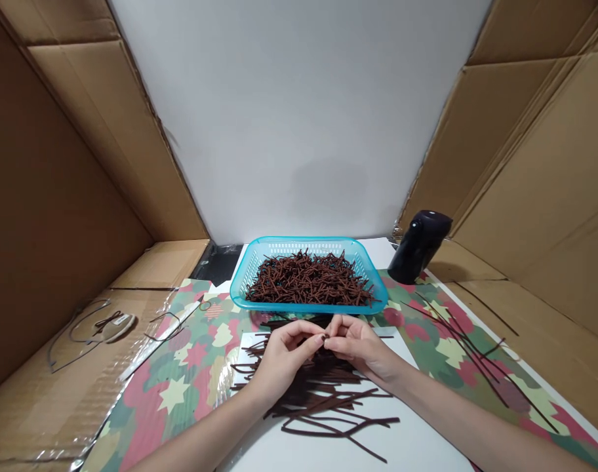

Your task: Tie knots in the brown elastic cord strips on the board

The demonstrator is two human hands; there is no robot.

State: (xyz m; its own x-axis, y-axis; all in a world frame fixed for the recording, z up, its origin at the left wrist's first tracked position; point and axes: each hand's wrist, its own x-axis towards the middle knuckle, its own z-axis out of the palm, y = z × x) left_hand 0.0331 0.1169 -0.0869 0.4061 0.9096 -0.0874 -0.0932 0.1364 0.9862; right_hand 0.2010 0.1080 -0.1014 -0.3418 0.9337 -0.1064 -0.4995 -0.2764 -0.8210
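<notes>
Corrugated cardboard sheets [82,164] line both sides of a tabletop workspace, a pale grey panel [299,118] closes off the far end, and camouflage-patterned paper [171,393] covers the surface as a person works with two bare hands. Both hands meet at centre, curled and half closed, neither one spread open. The left hand [282,357] and the right hand [360,344] bring their fingertips [315,339] together in a tight pinch on the small dark end of what appears to be a brown chenille stem [324,337], though the fingers hide most of it. Just beyond the hands, a teal plastic basket [309,308] with slotted walls holds a dense heap of short brown stems [309,278]. Longer loose stems [323,400] lie in a crisscrossed pile beneath and near the hands, on a white sheet [412,439] laid over the patterned paper. More dark stems [476,354] are strewn across the paper to the right, near a glossy black cylindrical object [419,246] leaning at the far right of the basket. To the left, thin dark wire loops [87,328] rest on plastic-covered cardboard [43,406].
</notes>
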